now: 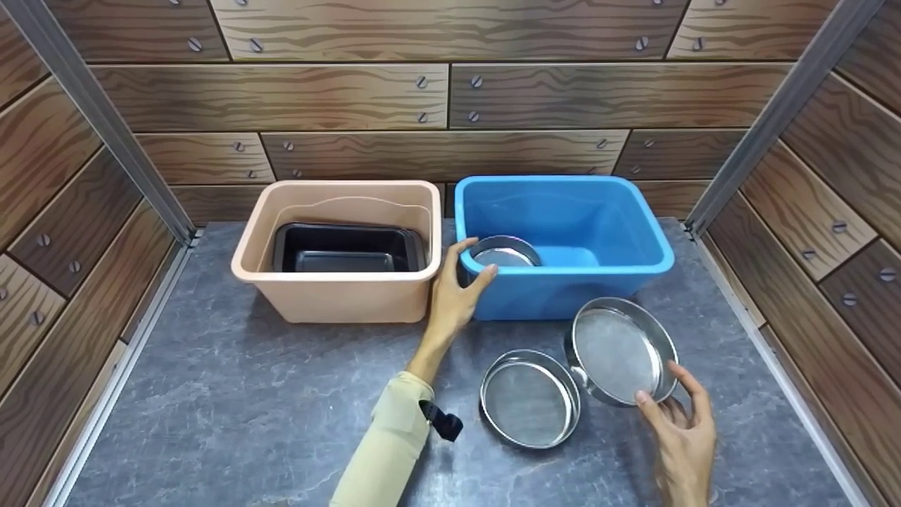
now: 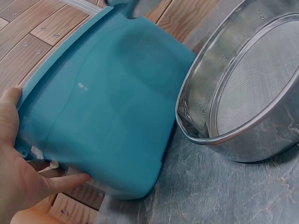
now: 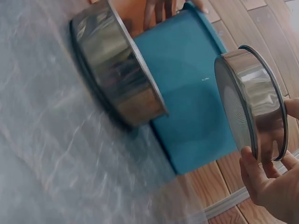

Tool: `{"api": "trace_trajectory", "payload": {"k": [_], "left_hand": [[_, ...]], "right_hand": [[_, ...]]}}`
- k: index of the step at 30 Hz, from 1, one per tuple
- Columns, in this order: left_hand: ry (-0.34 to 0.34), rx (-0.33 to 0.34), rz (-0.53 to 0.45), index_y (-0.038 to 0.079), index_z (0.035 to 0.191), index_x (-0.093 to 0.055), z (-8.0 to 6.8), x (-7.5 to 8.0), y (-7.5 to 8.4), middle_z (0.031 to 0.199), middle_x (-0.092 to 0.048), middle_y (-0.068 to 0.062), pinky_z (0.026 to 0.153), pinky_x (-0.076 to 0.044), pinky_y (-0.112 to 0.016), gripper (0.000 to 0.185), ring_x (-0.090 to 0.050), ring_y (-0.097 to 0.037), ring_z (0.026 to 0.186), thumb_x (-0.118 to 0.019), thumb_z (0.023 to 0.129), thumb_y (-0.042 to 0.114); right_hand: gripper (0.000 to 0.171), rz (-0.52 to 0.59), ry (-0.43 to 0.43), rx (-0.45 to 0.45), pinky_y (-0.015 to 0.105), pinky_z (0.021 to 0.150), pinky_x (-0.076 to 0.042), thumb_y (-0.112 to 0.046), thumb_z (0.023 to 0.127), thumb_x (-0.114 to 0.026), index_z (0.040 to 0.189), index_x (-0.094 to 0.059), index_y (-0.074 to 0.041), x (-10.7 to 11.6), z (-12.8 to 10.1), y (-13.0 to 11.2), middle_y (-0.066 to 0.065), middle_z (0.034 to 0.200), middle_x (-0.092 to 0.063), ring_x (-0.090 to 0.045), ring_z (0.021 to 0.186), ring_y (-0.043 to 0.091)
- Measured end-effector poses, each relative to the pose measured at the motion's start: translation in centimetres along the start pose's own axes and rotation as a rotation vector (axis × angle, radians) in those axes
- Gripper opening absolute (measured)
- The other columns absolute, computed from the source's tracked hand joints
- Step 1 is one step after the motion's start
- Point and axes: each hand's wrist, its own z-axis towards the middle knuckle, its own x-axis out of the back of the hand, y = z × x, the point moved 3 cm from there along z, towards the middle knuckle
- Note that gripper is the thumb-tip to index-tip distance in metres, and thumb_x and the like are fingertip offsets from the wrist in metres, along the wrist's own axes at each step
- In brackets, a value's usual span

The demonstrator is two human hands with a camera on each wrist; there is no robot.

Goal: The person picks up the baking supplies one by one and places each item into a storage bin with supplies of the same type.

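Head view, alone in looking down into both bins: left of a person's left fingers, a peach bin stands on the desk with a black pan inside; just right of those fingertips, a small sieve sits in the near left corner of a blue bin. The left wrist view takes in the blue bin's outer wall, right of the left fingers, and the wire mesh of the desk sieve, which lies between the two hands' fingers, closer to the wearer than the bins. From above, a held sieve appears to meet the desk sieve at the rim; the right wrist view shows a gap between them, and the shiny outer wall of the held sieve, raised off the desk in front of the blue bin.

The left fingers are spread, thumb and index finger well apart, resting about the near left corner of the blue bin's rim. At right, the right fingers pinch the near right edge of the held sieve, which tilts up and away to their left.
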Motion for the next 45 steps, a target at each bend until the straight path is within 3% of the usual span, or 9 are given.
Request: {"api": "trace_trajectory", "payload": {"k": [7, 12, 18, 26, 30, 35, 40, 45], "left_hand": [[0.008, 0.015, -0.033, 0.041, 0.133, -0.051, 0.0, 0.1, 0.1, 0.137, -0.053, 0.016, 0.107, -0.038, -0.032, 0.055, -0.048, -0.007, 0.124, -0.072, 0.083, 0.051], [0.013, 0.021, -0.045, 0.043, 0.132, -0.051, -0.1, 0.2, 0.1, 0.137, -0.055, 0.011, 0.106, -0.038, -0.034, 0.056, -0.050, -0.009, 0.122, -0.073, 0.082, 0.050], [0.015, 0.031, -0.066, 0.044, 0.131, -0.053, -0.2, 0.3, 0.0, 0.135, -0.055, 0.015, 0.106, -0.037, -0.032, 0.056, -0.051, -0.007, 0.121, -0.075, 0.080, 0.052], [0.006, 0.012, -0.152, 0.036, 0.132, -0.056, 0.0, 0.0, -0.1, 0.134, -0.057, 0.012, 0.109, -0.036, -0.034, 0.056, -0.051, -0.016, 0.124, -0.079, 0.080, 0.040], [-0.001, 0.022, -0.163, 0.036, 0.131, -0.056, 0.1, -0.2, -0.1, 0.132, -0.058, 0.012, 0.107, -0.038, -0.030, 0.057, -0.053, -0.010, 0.120, -0.080, 0.079, 0.040], [-0.006, 0.015, -0.180, 0.033, 0.131, -0.057, 0.1, -0.3, -0.2, 0.133, -0.058, 0.008, 0.108, -0.038, -0.035, 0.057, -0.053, -0.008, 0.118, -0.081, 0.079, 0.038], [0.008, 0.004, -0.183, 0.031, 0.131, -0.058, 0.3, -0.2, -0.1, 0.132, -0.057, 0.012, 0.107, -0.038, -0.029, 0.057, -0.051, -0.006, 0.120, -0.081, 0.079, 0.036], [0.016, 0.000, -0.222, 0.022, 0.133, -0.058, 0.1, 0.2, 0.6, 0.132, -0.059, 0.004, 0.105, -0.041, -0.033, 0.057, -0.054, -0.012, 0.118, -0.080, 0.081, 0.026]], "right_hand": [[0.068, 0.112, -0.061, 0.103, 0.026, 0.090, -0.053, 0.028, 0.075, -0.062, 0.137, -0.047, 0.006, -1.6, 0.3, -1.4, 0.020, 0.136, -0.040, -0.054, 0.114, 0.030], [0.067, 0.124, -0.111, 0.145, 0.026, 0.089, -0.054, 0.028, 0.076, -0.062, 0.138, -0.046, 0.007, -2.8, 0.7, -2.1, 0.019, 0.137, -0.039, -0.053, 0.115, 0.032], [0.066, 0.118, -0.156, 0.164, 0.024, 0.091, -0.053, 0.025, 0.078, -0.062, 0.138, -0.046, 0.005, -4.4, 1.6, -2.9, 0.016, 0.138, -0.039, -0.049, 0.115, 0.034], [0.062, 0.136, -0.165, 0.188, 0.025, 0.091, -0.053, 0.022, 0.078, -0.064, 0.136, -0.049, 0.005, -6.5, 3.4, -3.1, 0.020, 0.137, -0.042, -0.051, 0.112, 0.034], [0.062, 0.140, -0.168, 0.184, 0.025, 0.088, -0.054, 0.020, 0.079, -0.066, 0.136, -0.050, 0.003, -7.3, 4.1, -3.1, 0.021, 0.137, -0.043, -0.051, 0.113, 0.034], [0.062, 0.152, -0.172, 0.189, 0.026, 0.092, -0.053, 0.019, 0.079, -0.067, 0.136, -0.051, 0.002, -8.0, 4.3, -3.2, 0.023, 0.136, -0.043, -0.050, 0.116, 0.035], [0.061, 0.169, -0.186, 0.213, 0.026, 0.091, -0.053, 0.018, 0.079, -0.068, 0.136, -0.051, 0.003, -8.9, 4.6, -3.7, 0.023, 0.136, -0.043, -0.051, 0.115, 0.036], [0.062, 0.161, -0.200, 0.207, 0.024, 0.087, -0.054, 0.017, 0.079, -0.069, 0.136, -0.052, 0.000, -9.9, 5.0, -4.1, 0.022, 0.138, -0.043, -0.051, 0.115, 0.036]]}}
